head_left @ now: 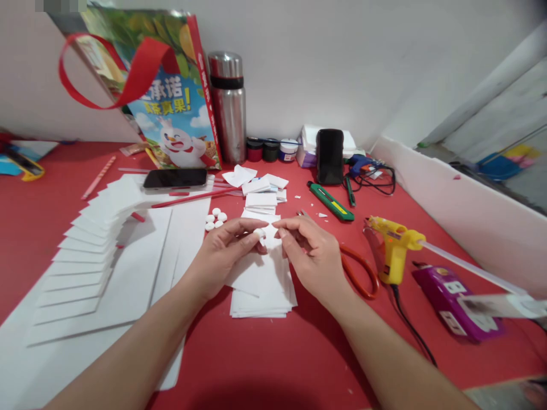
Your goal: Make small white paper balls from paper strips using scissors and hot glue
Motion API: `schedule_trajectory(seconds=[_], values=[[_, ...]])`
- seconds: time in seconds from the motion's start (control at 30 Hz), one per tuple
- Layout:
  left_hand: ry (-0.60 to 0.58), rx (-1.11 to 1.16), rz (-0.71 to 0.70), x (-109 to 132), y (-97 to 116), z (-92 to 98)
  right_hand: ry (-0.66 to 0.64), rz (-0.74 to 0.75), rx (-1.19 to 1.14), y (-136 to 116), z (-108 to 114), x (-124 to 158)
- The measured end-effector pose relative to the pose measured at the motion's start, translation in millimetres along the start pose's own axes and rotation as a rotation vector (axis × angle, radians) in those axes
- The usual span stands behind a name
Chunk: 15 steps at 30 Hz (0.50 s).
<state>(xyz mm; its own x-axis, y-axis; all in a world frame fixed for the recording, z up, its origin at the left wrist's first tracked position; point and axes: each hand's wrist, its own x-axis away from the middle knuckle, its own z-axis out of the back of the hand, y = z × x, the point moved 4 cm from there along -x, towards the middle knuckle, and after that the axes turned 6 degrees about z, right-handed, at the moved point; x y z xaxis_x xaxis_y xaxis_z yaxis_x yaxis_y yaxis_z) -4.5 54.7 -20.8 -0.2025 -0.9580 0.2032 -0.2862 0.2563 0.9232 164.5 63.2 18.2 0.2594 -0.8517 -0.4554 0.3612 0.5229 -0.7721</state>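
Note:
My left hand point(224, 250) pinches a small white rolled paper piece point(259, 233) between thumb and fingers. My right hand point(314, 253) is pinched too, its fingertips touching the same paper piece from the right. Both hands hover above a stack of white paper sheets point(261, 290) on the red table point(265, 359). Several small white round pieces point(216, 218) lie just behind my left hand. More cut white paper bits point(261, 196) are piled further back.
Orange-handled scissors point(361, 273) lie under my right hand. A yellow glue gun point(395, 247), a purple power strip point(455, 302), a green utility knife point(331, 202), two phones point(175, 178), a steel flask point(228, 108), a printed bag point(171, 91) and fanned white sheets point(89, 250) surround the work area.

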Motion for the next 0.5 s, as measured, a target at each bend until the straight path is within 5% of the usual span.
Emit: schedule_trajectory(seconds=[0.5], values=[[-0.088,0.179,0.018,-0.9,1.1,-3.3,-0.051,-0.059,-0.101,-0.7,-10.7,4.1]])
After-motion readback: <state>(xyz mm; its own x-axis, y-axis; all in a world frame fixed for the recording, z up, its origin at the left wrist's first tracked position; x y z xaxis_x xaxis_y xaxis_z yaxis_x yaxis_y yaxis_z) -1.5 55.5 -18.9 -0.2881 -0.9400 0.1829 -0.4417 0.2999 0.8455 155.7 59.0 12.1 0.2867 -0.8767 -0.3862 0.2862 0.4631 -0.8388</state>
